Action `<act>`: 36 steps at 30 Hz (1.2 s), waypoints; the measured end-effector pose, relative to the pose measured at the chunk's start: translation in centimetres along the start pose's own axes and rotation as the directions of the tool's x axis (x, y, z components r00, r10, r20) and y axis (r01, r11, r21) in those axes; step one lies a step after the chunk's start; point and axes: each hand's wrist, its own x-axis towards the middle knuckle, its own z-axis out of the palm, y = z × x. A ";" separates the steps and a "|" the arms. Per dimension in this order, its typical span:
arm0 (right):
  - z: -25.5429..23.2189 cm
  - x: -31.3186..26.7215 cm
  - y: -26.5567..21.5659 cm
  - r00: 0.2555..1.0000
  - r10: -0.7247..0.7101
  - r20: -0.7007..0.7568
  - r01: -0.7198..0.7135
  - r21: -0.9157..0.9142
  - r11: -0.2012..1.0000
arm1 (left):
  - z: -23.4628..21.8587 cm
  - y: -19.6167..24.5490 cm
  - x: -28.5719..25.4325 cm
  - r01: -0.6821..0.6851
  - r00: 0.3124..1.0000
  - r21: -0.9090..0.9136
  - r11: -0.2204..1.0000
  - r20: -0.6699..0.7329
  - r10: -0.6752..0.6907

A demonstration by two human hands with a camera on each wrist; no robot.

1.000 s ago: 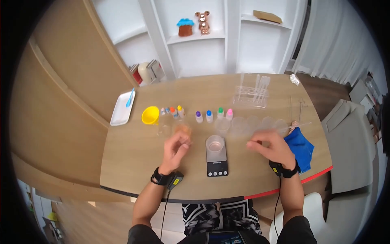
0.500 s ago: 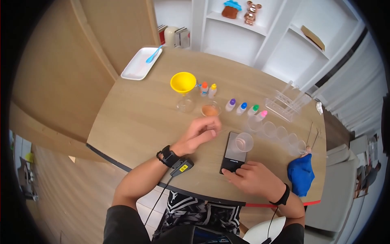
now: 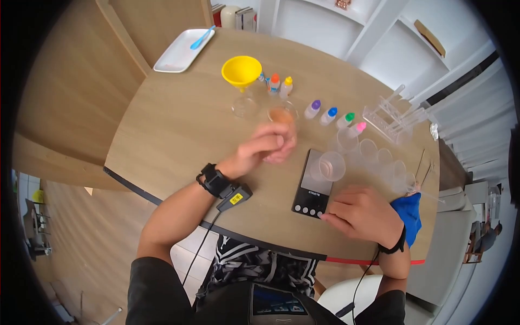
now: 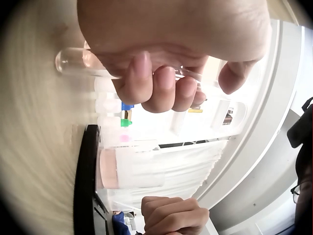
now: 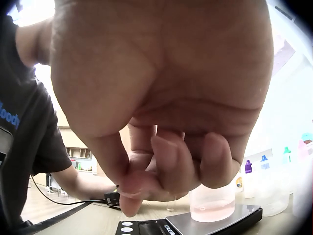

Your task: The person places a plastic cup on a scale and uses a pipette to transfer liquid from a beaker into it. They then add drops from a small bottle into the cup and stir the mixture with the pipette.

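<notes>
Fingers of my left hand [image 3: 268, 143] curl round a clear, round-ended test tube [image 4: 73, 62], mostly hidden by the hand. Just beyond that hand stands a clear cup of orange liquid [image 3: 281, 115]. My right hand [image 3: 365, 214] hovers low at the front right corner of a black digital scale [image 3: 311, 199], fingers bent and a fingertip [image 5: 131, 205] close to its buttons; nothing shows in its grasp. On the scale's plate sits a clear plastic cup [image 5: 212, 205] with a little pale pink liquid.
A yellow funnel [image 3: 241, 70] tops a clear vessel [image 3: 245, 106]. Dropper bottles [image 3: 329, 115] with coloured caps line the middle, several clear cups [image 3: 367, 150] to their right. Farther out are a clear tube rack [image 3: 387, 122], a blue cloth [image 3: 407, 214] and a white tray [image 3: 170, 60].
My right hand has come from beside the scale to its buttons, then drawn slightly right. The left hand stays near the orange cup. The head view has turned and tilted down.
</notes>
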 end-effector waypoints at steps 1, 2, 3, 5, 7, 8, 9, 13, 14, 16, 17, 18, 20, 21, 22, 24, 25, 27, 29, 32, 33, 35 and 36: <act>0.1 0.0 0.1 1.000 -0.003 0.001 0.003 0.014 1.000 | -0.2 0.1 0.2 0.009 1.000 0.001 1.000 0.008 -0.009; 0.2 0.0 0.1 1.000 -0.008 0.005 0.008 0.021 1.000 | -0.1 0.4 0.2 0.003 1.000 0.036 0.999 0.013 -0.003; 0.2 0.0 0.0 1.000 -0.013 0.008 0.013 0.026 1.000 | 0.1 0.6 0.3 -0.002 1.000 0.041 0.999 0.013 0.002; 0.5 -0.2 -0.1 1.000 -0.016 0.013 0.016 0.027 1.000 | 0.2 0.5 0.3 -0.016 1.000 0.047 0.999 0.013 0.016; 0.7 -0.3 -0.2 1.000 -0.018 0.009 0.018 0.012 1.000 | -0.2 0.0 0.3 -0.014 0.999 0.046 0.999 0.032 0.013; 0.7 -0.3 -0.4 0.999 -0.007 0.035 0.007 0.003 1.000 | -0.4 -0.1 0.3 -0.015 0.999 0.051 0.999 0.041 0.013; 0.6 -0.4 -0.8 0.998 0.004 0.057 -0.004 -0.008 1.000 | -0.5 0.0 0.3 -0.025 0.999 0.066 0.998 0.041 0.022; 0.7 -0.5 -1.7 0.990 0.036 0.137 -0.033 -0.024 0.999 | -0.4 0.1 0.2 -0.048 0.998 0.099 0.994 0.041 0.044; 0.7 -0.5 -1.8 0.988 0.032 0.150 -0.027 -0.037 0.999 | -0.4 0.0 0.2 -0.050 0.998 0.099 0.994 0.042 0.046; 0.6 -0.5 -2.0 0.984 0.027 0.175 -0.016 -0.062 0.998 | -0.4 -0.1 0.2 -0.055 0.998 0.091 0.994 0.048 0.050; 0.5 -0.5 -2.1 0.982 0.032 0.188 -0.020 -0.066 0.998 | -0.5 -0.1 0.2 -0.058 0.997 0.087 0.995 0.052 0.053; 0.5 -0.4 -2.2 0.979 0.037 0.202 -0.023 -0.070 0.997 | -0.5 -0.1 0.2 -0.056 0.997 0.083 0.995 0.052 0.051; 0.4 -0.4 -2.3 0.976 0.043 0.214 -0.027 -0.077 0.997 | -0.6 -0.1 0.2 -0.051 0.997 0.080 0.995 0.053 0.047; 0.5 -0.3 -2.3 0.976 0.044 0.213 -0.027 -0.079 0.997 | -0.5 -0.1 0.2 -0.053 0.997 0.077 0.996 0.053 0.049; 0.6 -0.3 -2.3 0.976 0.043 0.211 -0.026 -0.081 0.996 | -0.5 0.0 0.2 -0.054 0.997 0.076 0.996 0.053 0.050; 0.7 -0.3 -2.3 0.978 0.034 0.206 -0.017 -0.084 0.996 | -0.5 0.0 0.1 -0.058 0.997 0.077 0.995 0.048 0.054; 0.9 -0.3 -2.3 0.979 0.030 0.201 -0.012 -0.087 0.996 | -0.5 -0.1 0.1 -0.061 0.997 0.081 0.995 0.044 0.058; 1.4 -0.3 -2.1 0.983 0.006 0.185 0.010 -0.086 0.996 | -0.4 -0.1 0.1 -0.065 0.997 0.087 0.994 0.045 0.061; 1.6 -0.4 -2.0 0.984 -0.007 0.176 0.023 -0.089 0.996 | -0.4 -0.1 0.2 -0.064 0.997 0.092 0.994 0.056 0.059; 1.6 -0.2 -2.1 0.984 -0.019 0.175 0.035 -0.093 0.995 | -0.4 -0.1 0.2 -0.060 0.996 0.073 0.996 0.068 0.055; 1.8 -0.2 -1.9 0.984 -0.027 0.176 0.044 -0.094 0.995 | -0.5 -0.1 0.1 -0.059 0.996 0.079 0.995 0.067 0.053; 2.0 -0.2 -1.8 0.984 -0.022 0.177 0.038 -0.087 0.995 | -0.5 -0.1 0.2 -0.059 0.996 0.087 0.994 0.070 0.053; 2.1 -0.2 -1.9 0.985 -0.011 0.175 0.025 -0.078 0.997 | -0.4 0.0 0.2 -0.058 0.996 0.093 0.994 0.066 0.052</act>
